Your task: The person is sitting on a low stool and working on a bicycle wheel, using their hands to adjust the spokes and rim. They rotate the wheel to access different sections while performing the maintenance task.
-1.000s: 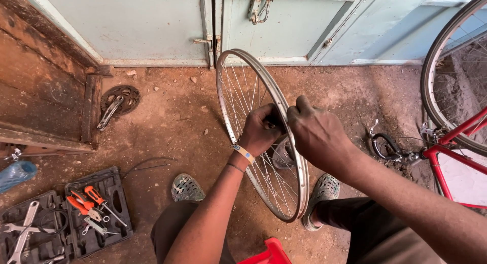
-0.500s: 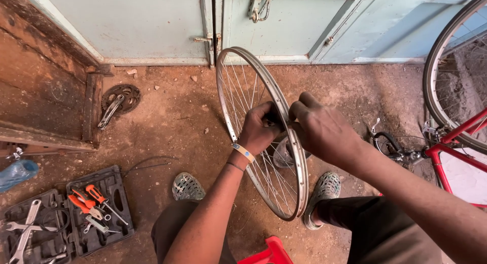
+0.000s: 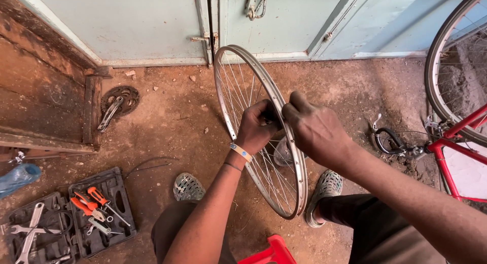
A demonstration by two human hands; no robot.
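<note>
Both hands — left hand [image 3: 257,126], right hand [image 3: 315,128] — grip the bare wheel [image 3: 238,86] at its hub; open dirt floor [image 3: 172,127] lies leftward.

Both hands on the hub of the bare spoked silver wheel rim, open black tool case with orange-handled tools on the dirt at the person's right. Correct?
Not quite. In the head view the open black tool case lies at the person's left. Both the left hand and right hand are at the hub of the bare spoked silver wheel rim.

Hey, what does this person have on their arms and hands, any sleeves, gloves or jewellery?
Both arms are bare, with no sleeves and no gloves. The left hand has two bands at its wrist: a light tan band with a small blue mark, and a thin dark band just below it. The right hand shows nothing worn.
</note>
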